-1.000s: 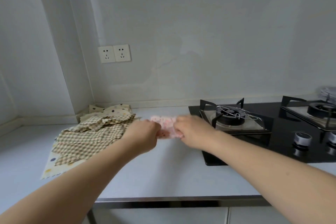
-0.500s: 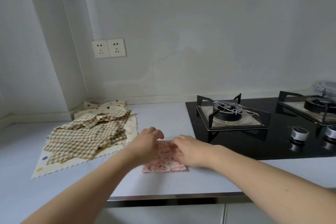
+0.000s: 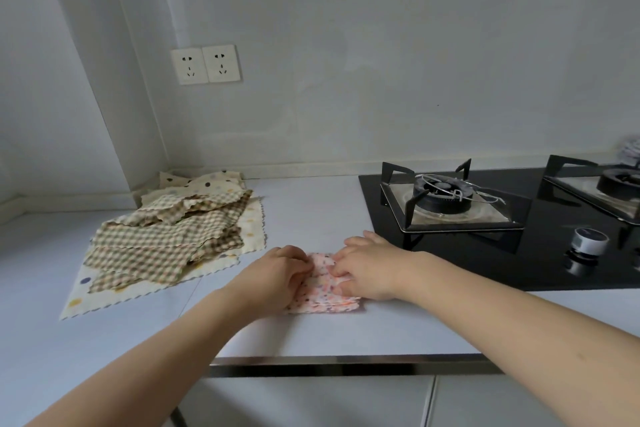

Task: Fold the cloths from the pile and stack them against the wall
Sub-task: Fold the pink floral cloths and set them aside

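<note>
A small pink speckled cloth [image 3: 323,291] lies folded on the grey counter [image 3: 311,333] near its front edge. My left hand [image 3: 277,276] covers its left side with fingers curled onto the fabric. My right hand [image 3: 369,267] lies over the right side, fingertips pinching the cloth near its middle. Both hands hide much of the cloth. To the left, a loose pile of checked cloths [image 3: 162,243] sits on a cream dotted cloth [image 3: 79,298], reaching back to the wall corner.
A black gas hob [image 3: 485,246] with a pan support [image 3: 446,204] takes up the counter's right side, its knob [image 3: 588,241] toward the front. Two wall sockets [image 3: 206,64] sit above the pile. The counter's metal front edge [image 3: 346,362] runs just below my wrists.
My hands brought the pink cloth from mid-air near the back down onto the counter near the front edge. Since half a second ago they have drawn closer together on it.
</note>
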### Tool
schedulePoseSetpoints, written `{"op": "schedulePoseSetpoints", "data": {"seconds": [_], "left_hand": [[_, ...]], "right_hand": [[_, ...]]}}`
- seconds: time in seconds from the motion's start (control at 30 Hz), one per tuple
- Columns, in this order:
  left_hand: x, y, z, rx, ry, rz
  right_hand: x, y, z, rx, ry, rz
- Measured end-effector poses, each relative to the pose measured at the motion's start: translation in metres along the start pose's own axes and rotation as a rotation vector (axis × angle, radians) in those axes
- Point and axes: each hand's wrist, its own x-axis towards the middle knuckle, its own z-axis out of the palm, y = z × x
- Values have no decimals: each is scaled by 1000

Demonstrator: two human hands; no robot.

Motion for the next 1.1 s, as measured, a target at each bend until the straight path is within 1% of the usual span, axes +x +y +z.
{"op": "schedulePoseSetpoints", "data": {"seconds": [0.07,0.17,0.2,0.23,0.3,0.43,0.5,0.6,0.67,0.77,0.83,0.9,0.97,1.1], "left_hand": [[-3,3,-11,-11,-38,18],[-19,7,-31,-89,-49,44],[-26,9,-37,-136,-93,49],[-32,10,-42,-149,-164,46],[-37,12,-44,-52,-260,47],[-27,25,-43,222,-214,81],[-15,27,-42,274,-194,65],[4,25,-54,154,-208,-64],[22,16,-66,-15,-215,-127],[56,-7,-77,-246,-121,-191],[83,-21,-81,-353,-39,-236],[107,-29,-87,-425,-9,-280],[127,-32,-99,-435,-20,-279],[164,-22,-140,-511,-4,-193]], "right_hand": [[-5,-3,-1,6,53,-8],[-19,-7,-3,158,193,-42],[-25,-10,-3,199,187,-59],[-30,-13,-2,212,145,-71],[-35,-19,-1,196,62,-72],[-28,-20,-4,101,69,-109],[-23,-19,-12,67,26,-112],[-14,-9,-30,195,13,-74],[-3,6,-48,302,36,-28],[22,33,-74,439,53,24],[41,52,-89,524,67,55],[57,68,-104,572,64,95],[64,80,-122,551,27,129],[64,105,-180,528,-19,206]]}}
